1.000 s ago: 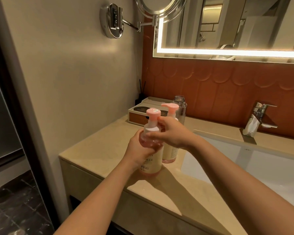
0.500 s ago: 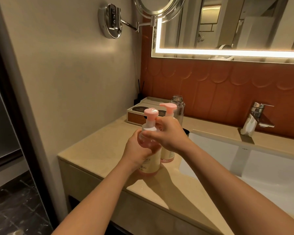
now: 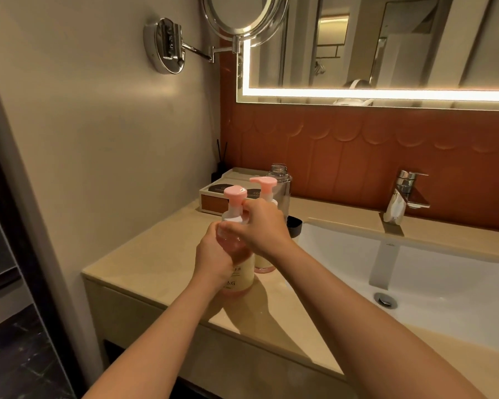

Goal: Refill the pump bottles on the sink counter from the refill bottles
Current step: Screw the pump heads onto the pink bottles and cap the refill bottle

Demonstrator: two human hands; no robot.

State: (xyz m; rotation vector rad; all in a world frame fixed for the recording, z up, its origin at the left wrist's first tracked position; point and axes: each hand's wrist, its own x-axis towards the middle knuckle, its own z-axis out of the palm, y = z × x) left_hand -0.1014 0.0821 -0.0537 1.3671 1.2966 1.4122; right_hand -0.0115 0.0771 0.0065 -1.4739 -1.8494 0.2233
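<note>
Beige sink counter [image 3: 144, 263], both hands [image 3: 260, 228] gripping pump bottle [image 3: 238, 272]

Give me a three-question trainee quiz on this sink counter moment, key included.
1. Fill in: the clear bottle behind the far pump bottle stands ___ a cap.
2. True or false: the left hand grips the near pump bottle by its body.
3. The right hand holds: A) the clear bottle; B) the near pump bottle's neck; C) nothing.
Key: 1 without; 2 true; 3 B.
</note>
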